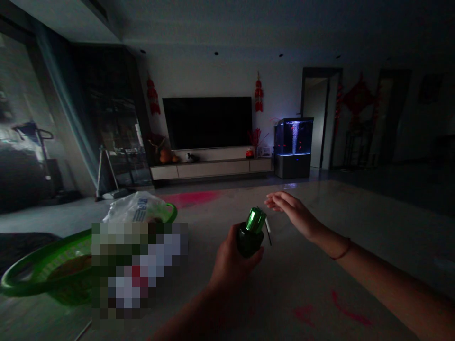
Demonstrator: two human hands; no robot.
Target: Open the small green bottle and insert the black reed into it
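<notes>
My left hand (229, 258) is shut around a dark green bottle (250, 239) with a shiny green cap, held upright and slightly tilted above the glossy table (320, 284). A thin pale strip (268, 229) sticks out beside the bottle, and I cannot tell what it is. My right hand (286, 210) is open and holds nothing, hanging in the air just to the right of the bottle and apart from it. A thin cord circles the right wrist.
A green plastic basket (46, 255) with a crumpled plastic bag (137, 208) sits on the left of the table, partly hidden by a pixelated patch (138, 270). Beyond stand a low TV cabinet (209, 169), a lit aquarium (293, 147) and a tripod stand (106, 170).
</notes>
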